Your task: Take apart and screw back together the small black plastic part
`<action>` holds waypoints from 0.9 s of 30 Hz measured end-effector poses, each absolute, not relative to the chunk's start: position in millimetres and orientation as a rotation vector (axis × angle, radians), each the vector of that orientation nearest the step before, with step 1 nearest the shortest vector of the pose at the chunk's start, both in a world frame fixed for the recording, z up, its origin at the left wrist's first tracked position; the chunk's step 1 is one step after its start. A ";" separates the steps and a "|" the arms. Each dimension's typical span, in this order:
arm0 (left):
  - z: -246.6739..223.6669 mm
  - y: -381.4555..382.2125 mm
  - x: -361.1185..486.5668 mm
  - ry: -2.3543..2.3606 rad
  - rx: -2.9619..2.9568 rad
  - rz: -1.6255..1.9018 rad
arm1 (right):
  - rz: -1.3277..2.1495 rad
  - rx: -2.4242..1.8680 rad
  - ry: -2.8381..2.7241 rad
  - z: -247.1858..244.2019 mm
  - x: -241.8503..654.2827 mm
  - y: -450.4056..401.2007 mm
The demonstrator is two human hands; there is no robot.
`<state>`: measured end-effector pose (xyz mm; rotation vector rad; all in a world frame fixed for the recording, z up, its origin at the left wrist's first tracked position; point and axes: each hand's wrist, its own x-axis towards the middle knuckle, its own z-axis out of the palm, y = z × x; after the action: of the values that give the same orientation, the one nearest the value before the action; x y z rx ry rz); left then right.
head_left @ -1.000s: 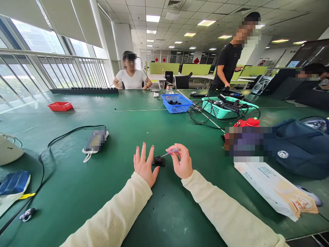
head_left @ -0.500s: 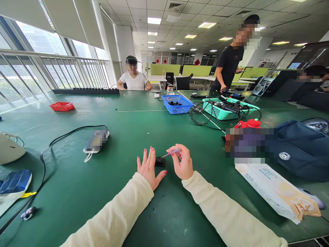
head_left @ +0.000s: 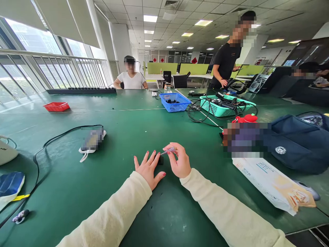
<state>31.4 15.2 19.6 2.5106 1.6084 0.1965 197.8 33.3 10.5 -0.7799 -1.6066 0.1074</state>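
A small black piece (head_left: 160,160) lies on the green table, partly hidden by the fingers of my left hand (head_left: 149,169). That hand has its fingers spread, with the index fingertip at the piece. Beside it on the right, my right hand (head_left: 179,160) pinches a small screwdriver with a clear purplish handle (head_left: 170,150) between thumb and fingers. The tool's thin shaft points left, its tip near the left index fingertip and the black piece; whether they touch is too small to tell.
Ahead stand a blue basket (head_left: 175,104), a green basket (head_left: 221,109) with cables, and a red tray (head_left: 57,107). A phone (head_left: 93,140) lies left; a white packet (head_left: 267,178) and dark bag (head_left: 298,142) lie right. Two people are across the table.
My left hand's fingers have shifted over the black piece, covering more of it. The view has moved slightly. The standing person's hand has lifted away from the things by the green basket.
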 end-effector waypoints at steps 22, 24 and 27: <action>22.9 12.9 28.0 1.631 2.464 0.360 | 0.471 -0.855 -1.334 13.5 205.8 43.0; 21.8 13.4 27.9 1.635 2.470 0.380 | 0.454 -0.851 -1.347 13.7 205.7 42.5; 20.0 13.4 28.2 1.643 2.502 0.429 | 0.452 -0.860 -1.352 13.6 206.4 42.5</action>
<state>28.2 13.4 20.0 2.5023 1.6434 0.4293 206.4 42.5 13.6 -0.8597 -1.3518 0.4520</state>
